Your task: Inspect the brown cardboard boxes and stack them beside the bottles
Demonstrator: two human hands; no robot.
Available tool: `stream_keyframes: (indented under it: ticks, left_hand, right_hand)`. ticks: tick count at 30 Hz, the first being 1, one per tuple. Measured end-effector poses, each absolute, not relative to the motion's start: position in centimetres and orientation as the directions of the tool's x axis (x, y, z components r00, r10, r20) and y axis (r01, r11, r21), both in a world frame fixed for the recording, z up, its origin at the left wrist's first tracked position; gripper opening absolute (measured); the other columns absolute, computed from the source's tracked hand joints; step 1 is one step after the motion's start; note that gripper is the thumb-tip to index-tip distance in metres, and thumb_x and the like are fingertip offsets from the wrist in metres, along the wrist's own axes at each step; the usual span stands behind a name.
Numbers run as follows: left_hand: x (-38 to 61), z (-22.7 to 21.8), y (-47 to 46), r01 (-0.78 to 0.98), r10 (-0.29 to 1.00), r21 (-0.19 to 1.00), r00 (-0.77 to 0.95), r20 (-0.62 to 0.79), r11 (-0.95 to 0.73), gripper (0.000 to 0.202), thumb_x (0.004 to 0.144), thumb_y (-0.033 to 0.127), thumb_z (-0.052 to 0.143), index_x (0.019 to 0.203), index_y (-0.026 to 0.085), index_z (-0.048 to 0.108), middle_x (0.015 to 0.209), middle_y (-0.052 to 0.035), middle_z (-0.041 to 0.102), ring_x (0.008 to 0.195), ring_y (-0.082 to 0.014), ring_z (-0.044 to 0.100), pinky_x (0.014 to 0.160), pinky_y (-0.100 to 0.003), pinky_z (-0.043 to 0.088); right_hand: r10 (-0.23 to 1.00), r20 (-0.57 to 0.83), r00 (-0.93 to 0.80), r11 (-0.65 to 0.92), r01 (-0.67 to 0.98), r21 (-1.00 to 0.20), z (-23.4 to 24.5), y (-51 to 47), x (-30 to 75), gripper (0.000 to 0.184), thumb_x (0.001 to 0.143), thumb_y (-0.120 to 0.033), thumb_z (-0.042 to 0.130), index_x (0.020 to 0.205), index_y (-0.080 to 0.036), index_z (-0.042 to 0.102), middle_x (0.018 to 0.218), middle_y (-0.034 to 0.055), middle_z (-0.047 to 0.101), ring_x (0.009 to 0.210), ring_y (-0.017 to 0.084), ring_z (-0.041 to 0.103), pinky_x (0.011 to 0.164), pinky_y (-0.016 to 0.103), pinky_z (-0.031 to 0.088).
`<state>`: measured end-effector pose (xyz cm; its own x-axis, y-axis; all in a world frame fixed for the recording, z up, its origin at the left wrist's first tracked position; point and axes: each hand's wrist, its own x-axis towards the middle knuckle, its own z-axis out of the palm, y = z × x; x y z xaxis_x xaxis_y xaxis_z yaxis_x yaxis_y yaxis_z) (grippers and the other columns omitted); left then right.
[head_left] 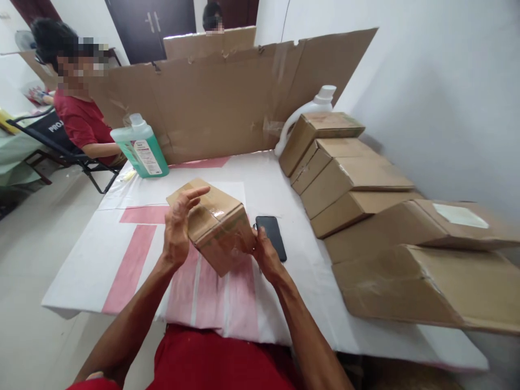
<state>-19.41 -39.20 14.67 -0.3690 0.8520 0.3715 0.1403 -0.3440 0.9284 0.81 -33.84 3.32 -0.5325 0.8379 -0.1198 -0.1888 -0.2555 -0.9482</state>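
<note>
A small cardboard box [221, 225], with clear tape across its top, is held tilted over the table in front of me. My left hand [179, 225] presses its palm against the box's left side, its fingers stretched along the top edge. At the lower right corner, my right hand [264, 249] is closed on the box. Some small dark thing shows by its fingers, too unclear to name. Just beyond that hand lies a black phone [271, 237] on the white and pink table cover [134, 271]. The underside of the box is hidden.
Several cardboard boxes [365, 168] lean in a row along the right. A white jug [309, 108] stands behind them, and a bottle of green liquid [142, 149] at the back left. A cardboard partition [219, 103] closes off the back. Someone in red [81, 119] sits at left.
</note>
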Motion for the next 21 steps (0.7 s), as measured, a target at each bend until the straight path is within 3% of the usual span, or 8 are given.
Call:
stream_keyframes:
  ticks: [4,8,14,18,21]
  left_hand:
    - [-20.3,17.2,-39.3,0.053,0.831,0.931,-0.435,0.347,-0.361,0.071,0.099,0.075,0.026,0.113,0.025,0.075,0.128,-0.0071,0.072,0.129,-0.03,0.061,0.116,-0.051,0.039]
    - [-21.6,18.7,-38.4,-0.016,0.804,0.932,-0.511,0.305,-0.363,0.072,0.098,0.075,0.025,0.108,0.024,0.075,0.125,-0.0076,0.072,0.13,-0.0299,0.06,0.113,-0.05,0.044]
    - [-23.8,17.1,-35.0,-0.066,0.809,0.952,-0.547,0.215,-0.298,0.084,0.092,0.085,0.023,0.11,0.019,0.072,0.124,-0.0122,0.071,0.126,-0.0307,0.063,0.109,-0.049,0.048]
    - [-25.2,15.4,-34.0,-0.009,0.765,0.944,-0.589,0.261,-0.329,0.077,0.093,0.083,0.031,0.112,0.021,0.072,0.122,-0.0109,0.072,0.121,-0.0288,0.066,0.107,-0.046,0.05]
    - [-26.3,13.8,-34.8,0.198,0.705,0.909,-0.577,0.411,-0.368,0.07,0.095,0.079,0.037,0.124,0.023,0.069,0.132,-0.0104,0.068,0.124,-0.0297,0.063,0.106,-0.046,0.051]
  right_hand:
    - [0.886,-0.023,-0.463,-0.089,-0.12,-0.989,5.6,-34.3,2.0,0.073,0.097,-0.079,0.038,0.118,-0.019,0.074,0.076,0.0019,0.061,0.062,0.017,0.05,0.055,0.029,0.043]
    - [0.915,0.092,-0.394,0.061,-0.091,-0.994,7.4,-33.7,2.5,0.059,0.097,-0.073,0.047,0.113,-0.021,0.071,0.07,-0.0015,0.049,0.062,0.016,0.045,0.056,0.029,0.038]
    - [0.916,0.157,-0.37,0.144,-0.063,-0.988,8.4,-30.9,1.1,0.048,0.099,-0.067,0.05,0.098,-0.023,0.067,0.072,-0.002,0.048,0.063,0.015,0.043,0.06,0.029,0.038]
    - [0.925,0.193,-0.327,0.198,-0.018,-0.98,8.0,-29.5,-0.3,0.054,0.096,-0.071,0.051,0.111,-0.023,0.071,0.087,0.0018,0.057,0.072,0.017,0.053,0.068,0.031,0.047]
    - [0.923,0.216,-0.318,0.239,0.034,-0.971,6.7,-29.4,-1.3,0.062,0.091,-0.077,0.054,0.121,-0.025,0.072,0.113,0.0071,0.063,0.104,0.024,0.06,0.089,0.036,0.053]
